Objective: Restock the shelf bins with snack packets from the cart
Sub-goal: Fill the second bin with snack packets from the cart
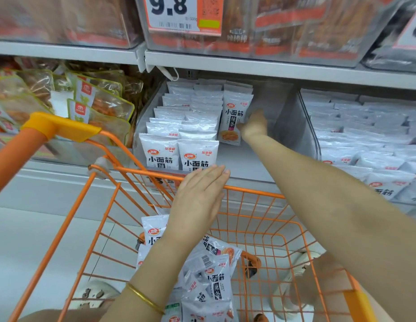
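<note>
The right hand (254,124) reaches deep into the clear shelf bin (244,159) and holds one snack packet (234,115) upright by its lower right edge. The thumb lies on the front, while the fingers go behind it and are mostly hidden. The packet is a white, slightly glossy pouch with a crimped top, a small red oval logo, large black characters down the face and an orange picture of the snack near the bottom. It stands at the back of the bin's right-hand column, just beside the filed packets (179,126) — two full columns of the same pouch, standing one behind another from the front wall to the back. The bin floor in front of the held packet is bare. The left hand (200,196) is flat with its fingers straight and together, held palm down over the front rim of the orange wire cart (260,192) and gripping nothing; a thin gold bracelet (144,298) circles its wrist. Under that forearm the loose packets (214,282) lie jumbled in the cart basket, some face up and some showing a barcode. To the right, the neighbouring bin (310,131) holds more white pouches, and a price tag (174,12) reading 9.8 hangs from the shelf above.
</note>
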The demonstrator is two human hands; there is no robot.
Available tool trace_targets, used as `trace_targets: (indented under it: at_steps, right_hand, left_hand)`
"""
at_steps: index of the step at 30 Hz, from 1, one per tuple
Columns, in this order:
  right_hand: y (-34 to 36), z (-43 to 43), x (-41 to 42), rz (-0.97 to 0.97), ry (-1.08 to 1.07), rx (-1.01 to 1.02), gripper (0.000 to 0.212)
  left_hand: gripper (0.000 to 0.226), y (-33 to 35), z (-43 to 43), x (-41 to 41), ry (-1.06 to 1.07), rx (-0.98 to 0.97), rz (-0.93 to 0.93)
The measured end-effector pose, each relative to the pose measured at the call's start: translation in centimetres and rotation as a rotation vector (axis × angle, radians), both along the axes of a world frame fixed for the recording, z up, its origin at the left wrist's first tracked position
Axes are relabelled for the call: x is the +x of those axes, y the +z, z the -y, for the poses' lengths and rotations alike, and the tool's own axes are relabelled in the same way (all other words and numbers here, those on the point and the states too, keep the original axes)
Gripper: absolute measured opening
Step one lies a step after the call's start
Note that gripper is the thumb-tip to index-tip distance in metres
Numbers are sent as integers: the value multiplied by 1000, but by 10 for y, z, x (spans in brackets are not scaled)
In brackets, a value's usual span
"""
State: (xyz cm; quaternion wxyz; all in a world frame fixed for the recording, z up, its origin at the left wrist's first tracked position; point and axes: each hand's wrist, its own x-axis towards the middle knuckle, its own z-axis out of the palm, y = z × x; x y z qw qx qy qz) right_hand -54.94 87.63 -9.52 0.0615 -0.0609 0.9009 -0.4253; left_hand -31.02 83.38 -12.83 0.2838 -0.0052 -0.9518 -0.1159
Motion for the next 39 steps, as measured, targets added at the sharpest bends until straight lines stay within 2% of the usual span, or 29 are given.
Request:
trace_targets:
  at_steps: [3, 6, 7, 9, 11, 13, 15, 17, 20, 25, 29, 31, 33, 36, 39]
  right_hand:
    - [15, -14, 16, -68, 34, -20, 46]
    - [39, -39, 55, -159, 148, -116, 23]
    - [47, -50, 75, -128, 217, -191, 15]
    - [58, -76, 117, 3, 399, -270, 17]
    - [58, -101, 152, 176, 652, -152, 10]
    - [39, -114, 173, 303, 908, 161, 8]
    - [6, -113, 183, 418, 1023, 394, 15]
    - [-32, -107, 189, 432, 992, 536, 26]
    - [-84, -106, 197, 236, 994, 732, 42]
    - [-127, -113, 209, 90, 999, 810, 41]
    - [-128, -110, 213, 75, 983, 830, 36]
    - [-125, -110, 212, 132, 978, 848, 25]
    - [-115, -112, 206, 269, 951, 817, 21]
    - [-85, -116, 192, 469, 915, 701, 26]
    - [-42, -123, 182, 337, 974, 672, 35]
  left_hand:
    - [41, 1, 0, 1, 7, -4, 18]
    - [42, 5, 0, 1, 10, -13, 44]
    - [42, 6, 0, 1, 6, -18, 49]
    - [43, 8, 0, 2, -2, -15, 68]
    - [45, 12, -1, 3, -3, -2, 89]
    - [46, 14, -4, 5, -2, 0, 96]
    - [46, 14, -6, 7, 6, -14, 108]
    - [48, 13, -8, 9, 13, -23, 131]
    - [48, 12, -11, 11, 17, -23, 141]
    - [44, 11, -12, 13, 10, -11, 133]
    - [45, 11, -11, 13, -11, 17, 133]
    - [46, 11, -11, 13, -15, 24, 130]
    - [46, 10, -10, 13, -19, 31, 128]
    - [41, 9, -10, 12, -30, 62, 101]
    - [37, 15, -12, 13, -16, 81, -13]
